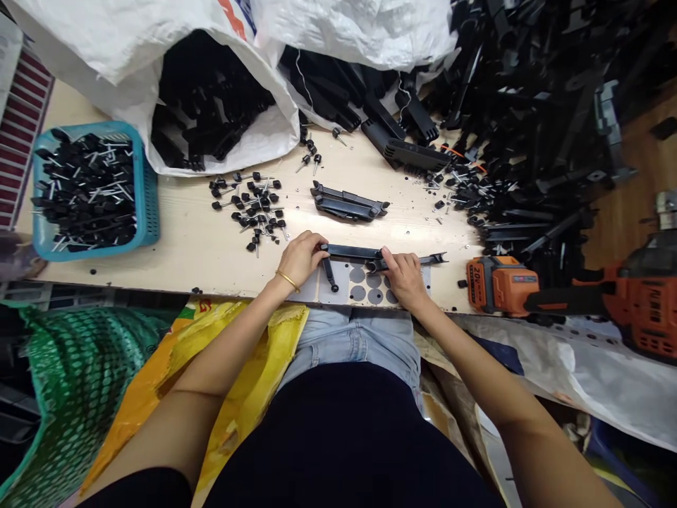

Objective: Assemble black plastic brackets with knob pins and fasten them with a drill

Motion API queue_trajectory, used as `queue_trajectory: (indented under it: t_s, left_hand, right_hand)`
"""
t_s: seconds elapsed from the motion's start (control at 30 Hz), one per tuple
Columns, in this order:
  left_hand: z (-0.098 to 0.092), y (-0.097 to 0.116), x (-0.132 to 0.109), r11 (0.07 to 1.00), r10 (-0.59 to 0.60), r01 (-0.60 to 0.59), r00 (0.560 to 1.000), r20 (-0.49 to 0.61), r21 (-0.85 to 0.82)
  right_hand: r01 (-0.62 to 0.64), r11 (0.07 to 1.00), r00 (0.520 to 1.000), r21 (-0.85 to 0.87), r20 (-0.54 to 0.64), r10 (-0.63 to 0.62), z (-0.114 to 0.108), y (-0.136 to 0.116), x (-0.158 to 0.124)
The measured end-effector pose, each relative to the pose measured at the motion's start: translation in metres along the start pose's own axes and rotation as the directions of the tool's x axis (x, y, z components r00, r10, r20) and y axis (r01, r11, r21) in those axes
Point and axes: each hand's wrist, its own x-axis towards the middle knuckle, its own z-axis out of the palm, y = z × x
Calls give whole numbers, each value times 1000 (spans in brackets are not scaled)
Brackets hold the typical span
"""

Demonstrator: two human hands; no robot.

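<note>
Near the table's front edge I hold a black folding plastic bracket [353, 252] between both hands. My left hand [303, 261], with a gold bangle at its wrist, pinches the bracket's left end, where a short arm hangs down. My right hand [406, 280] is closed on its right end, and another black arm sticks out to the right past the fingers. Under the bracket lies a sheet of round grey pads [358, 292]. Just beyond it, a pair of similar folded black brackets [349, 203] rests on the wood.
Black-headed screws [259, 212] lie scattered left of centre, beside a blue basket [151, 212] full of them. White sacks [285, 120] of black parts stand at the back. A large heap of black parts [550, 141] fills the right. An orange cordless tool [502, 286] lies at the right front.
</note>
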Motion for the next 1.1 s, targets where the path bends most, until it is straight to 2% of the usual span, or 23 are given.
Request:
queue_trajectory:
  t_s: [0.17,0.27,0.33,0.4,0.5,0.53,0.57,0.6,0.63,0.67,0.7,0.77,0.83,0.87,0.9,0.97,1.0,1.1]
  left_hand:
    - [-7,-1,5,998,-11,6,997,78,69]
    - [-20,1,20,982,67,-100,977,204,158]
    - [-27,7,33,971,146,-200,930,337,132]
    - [-29,16,45,978,192,-210,859,474,-16]
    - [-20,34,47,950,244,-42,718,651,-310]
    - [-16,40,42,925,259,21,697,669,-380]
    - [-12,46,34,900,258,73,704,661,-429]
    - [-8,53,24,876,239,116,738,631,-468]
    - [-4,59,13,856,205,149,782,588,-495]
    - [1,65,2,836,167,176,820,547,-519]
    - [6,72,-9,817,138,198,846,515,-542]
    - [19,84,-28,778,94,231,877,472,-584]
    - [32,96,-40,750,34,264,900,434,-606]
    - [39,101,-44,738,-15,283,914,405,-612]
    - [44,104,-47,725,-70,302,926,370,-619]
    - [51,108,-48,709,-141,315,940,311,-631]
    - [53,108,-48,706,-150,313,943,299,-635]
    - [49,100,-46,734,-98,307,931,352,-606]
  right_hand:
    - [139,988,987,67,78,-144,-9,13,6]
    - [141,987,984,73,95,-148,-11,14,9]
    - [129,989,987,75,87,-135,-12,10,10]
    - [139,986,986,97,77,-147,-18,4,10]
    - [169,974,984,154,32,-176,-41,-7,9]
    - [135,976,991,171,-24,-133,-51,-11,8]
    - [64,978,993,200,-106,-44,-61,-16,8]
    - [-34,965,976,261,-201,89,-70,-21,8]
    - [-130,921,931,367,-275,241,-78,-26,10]
    - [-197,837,875,511,-294,386,-83,-33,12]
    - [-233,709,826,665,-250,506,-85,-41,17]
    - [-267,373,767,888,-39,641,-81,-58,28]
    - [-297,88,707,951,157,690,-73,-73,42]
    - [-292,5,664,956,199,721,-68,-79,47]
    - [-269,-34,626,962,202,753,-64,-83,52]
    - [-200,-28,581,979,142,802,-59,-86,57]
    - [-180,-11,577,984,115,809,-58,-85,58]
    - [-219,1,636,976,142,759,-56,-79,56]
